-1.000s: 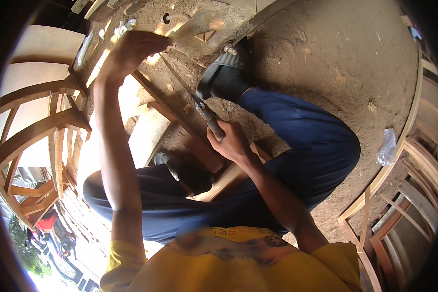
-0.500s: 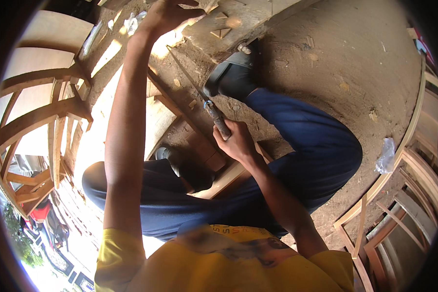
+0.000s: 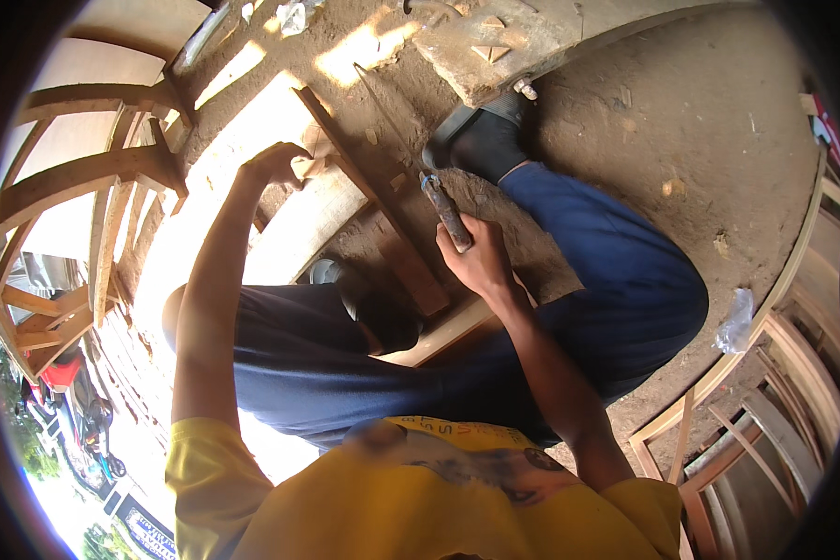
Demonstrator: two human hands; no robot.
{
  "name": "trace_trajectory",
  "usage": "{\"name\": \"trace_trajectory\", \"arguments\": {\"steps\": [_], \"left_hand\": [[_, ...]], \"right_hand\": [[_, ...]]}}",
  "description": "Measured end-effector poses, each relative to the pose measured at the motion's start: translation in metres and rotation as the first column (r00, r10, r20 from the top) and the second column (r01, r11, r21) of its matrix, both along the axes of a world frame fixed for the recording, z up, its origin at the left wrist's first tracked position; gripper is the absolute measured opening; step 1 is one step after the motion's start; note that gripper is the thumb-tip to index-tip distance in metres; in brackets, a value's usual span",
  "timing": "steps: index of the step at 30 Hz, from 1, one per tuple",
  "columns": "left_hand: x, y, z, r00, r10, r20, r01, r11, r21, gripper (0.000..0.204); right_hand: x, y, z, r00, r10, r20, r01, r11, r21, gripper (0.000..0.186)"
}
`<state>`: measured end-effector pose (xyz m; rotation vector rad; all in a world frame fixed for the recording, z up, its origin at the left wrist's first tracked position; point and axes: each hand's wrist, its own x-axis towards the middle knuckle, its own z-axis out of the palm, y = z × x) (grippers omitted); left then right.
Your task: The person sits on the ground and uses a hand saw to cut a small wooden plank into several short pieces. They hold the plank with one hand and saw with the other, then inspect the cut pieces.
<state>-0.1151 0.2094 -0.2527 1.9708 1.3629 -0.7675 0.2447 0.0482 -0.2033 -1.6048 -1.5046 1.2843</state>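
Observation:
My right hand (image 3: 471, 245) is closed round the dark, worn handle of a long thin-bladed hand tool (image 3: 443, 207), its blade pointing away from me, up and left. My left hand (image 3: 275, 168) is lower left of the blade's tip, its fingers curled on a small piece of pale wood (image 3: 313, 168). That piece is beside a long, narrow brown board (image 3: 392, 247) lying diagonally between my legs, near a curved pale panel (image 3: 317, 219).
Curved wooden frames (image 3: 93, 168) stand at left, more frames (image 3: 784, 392) at right. A worn slab (image 3: 457, 56) is beyond my sandalled foot (image 3: 485, 131). A plastic bag (image 3: 735, 319) lies on the dirt floor (image 3: 653, 140). A bicycle-like vehicle (image 3: 89, 429) is outside at lower left.
My left hand has come back toward me from beyond the blade's tip to the small wood piece, fingers now curled. The view has shifted; my right hand keeps hold of the tool.

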Motion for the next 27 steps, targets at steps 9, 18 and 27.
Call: {"name": "trace_trajectory", "arguments": {"steps": [9,18,27], "left_hand": [[0.062,-0.038,0.036,0.991,-0.13,0.016,0.118,0.938,0.325,0.029],[0.067,-0.06,0.005,0.996,-0.073,0.06,0.04,0.898,0.437,0.014],[0.056,-0.088,0.013,0.996,0.087,-0.015,-0.073,0.907,0.415,0.037]], "right_hand": [[-0.002,-0.005,-0.009,0.999,-0.028,-0.032,0.028,1.0,-0.008,0.02],[-0.015,-0.013,-0.002,0.997,0.053,-0.061,-0.051,0.998,0.035,0.026],[-0.017,-0.016,-0.009,0.988,0.027,-0.15,-0.027,1.0,0.003,0.027]]}}
